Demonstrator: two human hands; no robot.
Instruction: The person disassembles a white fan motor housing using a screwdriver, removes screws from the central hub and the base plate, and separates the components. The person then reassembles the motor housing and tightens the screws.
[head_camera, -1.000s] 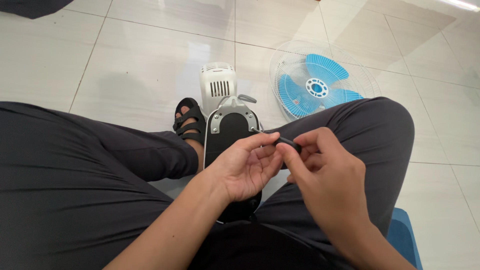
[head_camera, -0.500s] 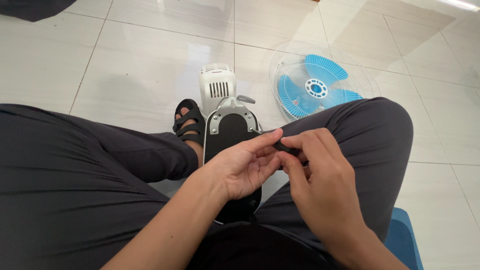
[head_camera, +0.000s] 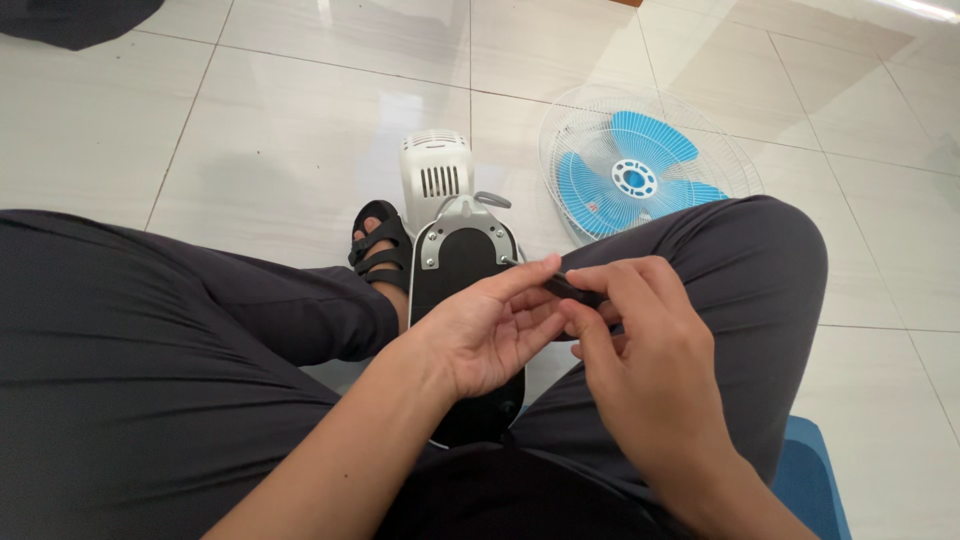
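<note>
Black and slim, a small tool (head_camera: 572, 290) is sitting between both hands at the middle of the view, just above the lap. The right hand (head_camera: 640, 345) is closing its thumb and fingers around the tool's handle, while the left hand (head_camera: 490, 325) is lying half open, palm up, its fingertips touching the tool's front end. What the tool's tip looks like is too small to tell.

Compared with half a second ago, the hands are staying almost where they were; the left fingers are lying a little flatter under the tool, and the grip looks unchanged.

Under the hands, a black fan base (head_camera: 462, 270) is resting between the legs, pointing to 12 o'clock, with a white motor housing (head_camera: 435, 172) at its far end. A sandalled foot (head_camera: 380, 245) is touching the base at 10 o'clock. At 1 o'clock, well apart, a white grille with blue blades (head_camera: 640, 170) is lying flat on the tiled floor (head_camera: 280, 130). Dark trouser legs are closing in at 9 and 3 o'clock, while open floor is stretching from 11 to 12 o'clock. A blue seat edge (head_camera: 810, 470) is showing at 5 o'clock.
</note>
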